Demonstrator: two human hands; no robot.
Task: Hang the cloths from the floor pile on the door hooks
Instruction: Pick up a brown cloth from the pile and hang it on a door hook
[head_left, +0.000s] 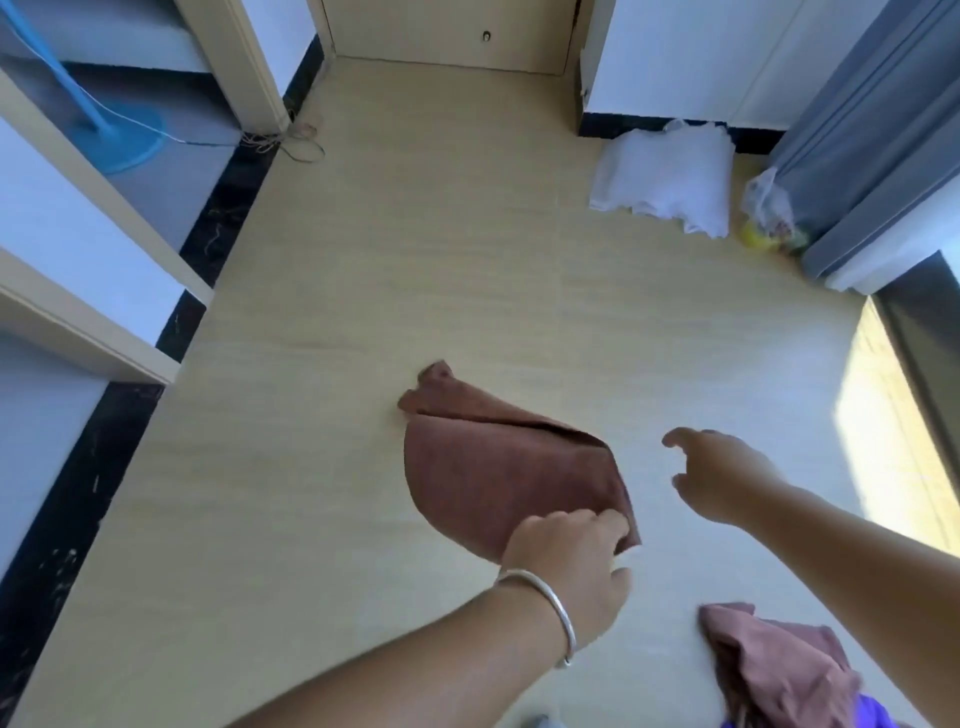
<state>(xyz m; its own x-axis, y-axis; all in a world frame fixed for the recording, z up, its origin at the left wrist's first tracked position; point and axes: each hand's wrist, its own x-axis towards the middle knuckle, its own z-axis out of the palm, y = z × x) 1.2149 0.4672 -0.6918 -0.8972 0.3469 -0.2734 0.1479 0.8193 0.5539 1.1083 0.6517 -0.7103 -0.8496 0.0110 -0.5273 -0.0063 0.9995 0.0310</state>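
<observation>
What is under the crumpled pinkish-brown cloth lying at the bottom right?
A purple fabric shows beneath the crumpled pinkish-brown cloth at its lower edge. The cloth covers most of it, so its shape cannot be seen.

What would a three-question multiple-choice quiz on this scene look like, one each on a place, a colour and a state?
1. Where does the pile of cloths lie?
A. bottom right, on the floor
B. on a shelf
C. by the fan

2. What colour is the held cloth?
A. white
B. reddish brown
C. blue

3. What is the right hand doing?
A. gripping the cloth
B. reaching, holding nothing
C. resting on the pile

Answers: 1 A, it sits on the floor at the lower right. 2 B, the left hand pinches a brown cloth. 3 B, its fingers are spread in the air.
</observation>
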